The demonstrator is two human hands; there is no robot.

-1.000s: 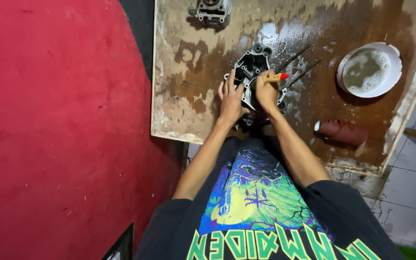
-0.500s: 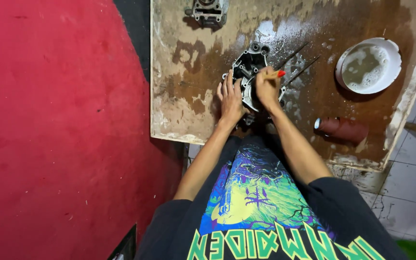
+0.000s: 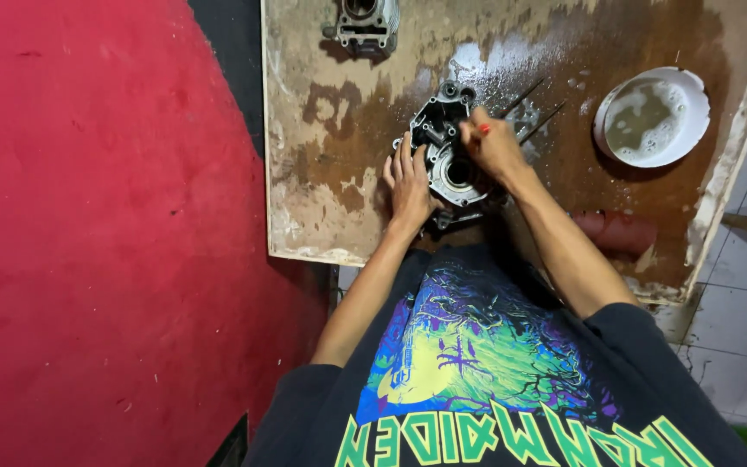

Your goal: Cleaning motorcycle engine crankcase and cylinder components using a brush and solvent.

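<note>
A grey metal engine case [image 3: 444, 143] with round bores and long studs lies on a wet, stained wooden board [image 3: 330, 182]. My left hand [image 3: 410, 180] rests flat against the case's left side, fingers spread and pointing away from me. My right hand [image 3: 493, 147] is closed around a small red-tipped tool [image 3: 482, 130] held over the case's upper right part. The tool's working end is hidden by my fingers.
A second metal engine part [image 3: 365, 22] sits at the board's far edge. A white bowl [image 3: 689, 91] of soapy water stands at the right. A dark red cylinder [image 3: 620, 232] lies near the front right. Red wall on the left, tiled floor on the right.
My right hand with the red-tipped tool has shifted slightly up and left over the case. The left hand stays on the case's side.
</note>
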